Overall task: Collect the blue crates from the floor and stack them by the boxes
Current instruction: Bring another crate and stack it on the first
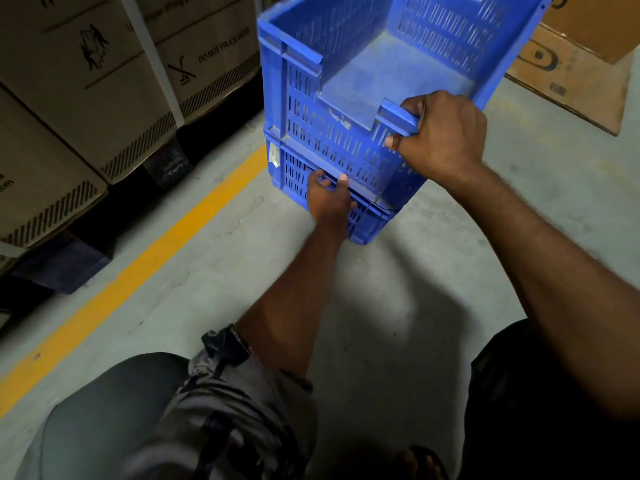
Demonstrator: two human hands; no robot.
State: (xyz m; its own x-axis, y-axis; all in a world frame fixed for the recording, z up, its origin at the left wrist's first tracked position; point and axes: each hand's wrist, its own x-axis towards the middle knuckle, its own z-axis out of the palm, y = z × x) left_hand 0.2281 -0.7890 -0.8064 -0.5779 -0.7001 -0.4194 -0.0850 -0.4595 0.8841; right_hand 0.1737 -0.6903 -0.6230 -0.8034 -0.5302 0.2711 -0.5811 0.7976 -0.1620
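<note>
Two blue slotted plastic crates stand stacked on the grey floor in the head view. The upper crate (346,81) is empty and sits on the lower crate (367,220), of which only the front wall shows. My right hand (443,136) grips the near rim of the upper crate at its cut-out handle. My left hand (329,199) holds the front wall low down, fingers hooked at the seam where the two crates meet. Large cardboard boxes (104,81) stand just left of the stack.
The boxes rest on dark pallets (166,164) along a yellow floor line (166,244). An open flattened cardboard box (571,74) lies on the floor at the right behind the crates. My knees and dark clothing fill the bottom of the view.
</note>
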